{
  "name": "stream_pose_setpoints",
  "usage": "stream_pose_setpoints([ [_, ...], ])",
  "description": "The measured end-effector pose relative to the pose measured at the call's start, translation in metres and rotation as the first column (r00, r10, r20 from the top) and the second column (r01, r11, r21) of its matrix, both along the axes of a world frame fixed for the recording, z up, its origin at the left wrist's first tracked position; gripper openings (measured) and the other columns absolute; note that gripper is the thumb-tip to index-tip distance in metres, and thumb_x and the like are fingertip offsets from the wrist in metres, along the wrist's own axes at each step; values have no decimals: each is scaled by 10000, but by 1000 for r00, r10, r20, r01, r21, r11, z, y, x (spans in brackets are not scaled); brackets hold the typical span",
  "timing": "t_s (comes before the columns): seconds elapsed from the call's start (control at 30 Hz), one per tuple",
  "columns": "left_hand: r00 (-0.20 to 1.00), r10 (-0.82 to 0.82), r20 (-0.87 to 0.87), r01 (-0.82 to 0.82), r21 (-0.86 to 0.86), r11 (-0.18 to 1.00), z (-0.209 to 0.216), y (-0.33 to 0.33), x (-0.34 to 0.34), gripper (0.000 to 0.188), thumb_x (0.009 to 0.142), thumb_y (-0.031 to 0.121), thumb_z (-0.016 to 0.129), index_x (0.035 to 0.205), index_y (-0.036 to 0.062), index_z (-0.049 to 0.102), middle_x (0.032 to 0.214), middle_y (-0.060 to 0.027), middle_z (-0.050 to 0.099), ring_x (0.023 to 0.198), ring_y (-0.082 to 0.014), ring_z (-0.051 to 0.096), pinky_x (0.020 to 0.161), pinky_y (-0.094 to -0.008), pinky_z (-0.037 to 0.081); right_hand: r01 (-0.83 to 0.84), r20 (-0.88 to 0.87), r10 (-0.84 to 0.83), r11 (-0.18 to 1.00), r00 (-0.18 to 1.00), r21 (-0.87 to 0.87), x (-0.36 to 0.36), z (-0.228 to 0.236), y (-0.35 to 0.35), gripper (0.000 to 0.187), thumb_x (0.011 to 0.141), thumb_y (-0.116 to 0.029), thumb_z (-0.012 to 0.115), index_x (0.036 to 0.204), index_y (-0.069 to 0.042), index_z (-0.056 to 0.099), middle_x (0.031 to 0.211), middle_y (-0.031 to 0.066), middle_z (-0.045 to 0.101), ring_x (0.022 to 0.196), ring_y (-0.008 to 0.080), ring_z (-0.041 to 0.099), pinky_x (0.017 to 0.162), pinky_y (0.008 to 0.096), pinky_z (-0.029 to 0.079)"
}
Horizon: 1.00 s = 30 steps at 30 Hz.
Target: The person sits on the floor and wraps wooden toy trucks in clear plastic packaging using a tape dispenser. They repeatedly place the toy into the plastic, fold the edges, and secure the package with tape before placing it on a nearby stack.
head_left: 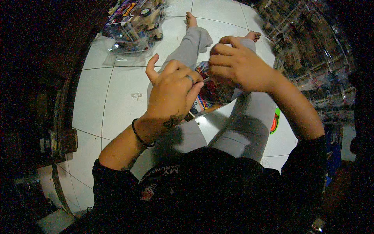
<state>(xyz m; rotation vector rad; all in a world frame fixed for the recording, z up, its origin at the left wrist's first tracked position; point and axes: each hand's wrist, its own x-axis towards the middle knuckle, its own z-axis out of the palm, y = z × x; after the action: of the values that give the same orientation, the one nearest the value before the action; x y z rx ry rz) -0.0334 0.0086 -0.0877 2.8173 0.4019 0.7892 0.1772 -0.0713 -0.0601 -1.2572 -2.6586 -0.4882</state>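
A colourful printed package (218, 93) with a dark middle rests between my grey-trousered legs, partly hidden by both hands. My left hand (171, 84) is over its left side, with thumb and fingers pinched together and the little finger raised. A thin pale strand (206, 79) shows between the hands, near the left fingertips. A short white end (191, 114) sticks out below that hand. My right hand (241, 64) is above the package's right side, its fingers curled inward. Whatever either hand grips is too small or hidden to name.
Toy vehicles in clear plastic wrapping (134, 27) lie at the far left on the white tiled floor (91, 93). Stacked plastic-wrapped goods (311, 54) line the right side. A green and orange-red round object (275, 121) lies beside my right leg. A crumpled clear scrap (136, 95) is to the left.
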Motion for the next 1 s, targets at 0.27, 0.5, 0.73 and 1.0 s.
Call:
stream_pose_setpoints([
  [0.27,996,-10,83,12,-29,1000,-14,5,4,73,761,201,675,789,134,672,795,19,608,922,-169,548,996,-543,139,137,-134,-120,983,984,123,13,19,-15,245,710,-234,579,925,-125,622,1081,7,577,1074,219,496,946,406,368],
  [0.5,997,-40,-67,35,-85,996,8,14,-36,148,732,255,694,805,130,668,798,9,604,933,-185,549,1027,-509,124,75,-242,-73,997,968,-4,-4,-14,-3,256,664,-210,614,890,-100,660,921,12,601,992,233,516,892,410,373],
  [0.73,1000,3,14,-1,-113,994,9,11,-21,194,781,288,668,900,135,671,884,-1,628,949,-194,549,1034,-513,117,40,-231,-63,994,971,-104,-4,-2,0,234,728,-226,581,915,-102,645,957,2,608,1039,213,504,938,417,342],
  [1.0,995,-82,50,95,-607,789,-9,22,6,168,828,232,637,847,67,662,897,-57,613,831,-183,572,848,-370,372,72,-236,-75,997,969,-20,-4,-10,-2,238,704,-243,598,900,-110,626,954,0,593,1031,213,504,938,434,352],
])
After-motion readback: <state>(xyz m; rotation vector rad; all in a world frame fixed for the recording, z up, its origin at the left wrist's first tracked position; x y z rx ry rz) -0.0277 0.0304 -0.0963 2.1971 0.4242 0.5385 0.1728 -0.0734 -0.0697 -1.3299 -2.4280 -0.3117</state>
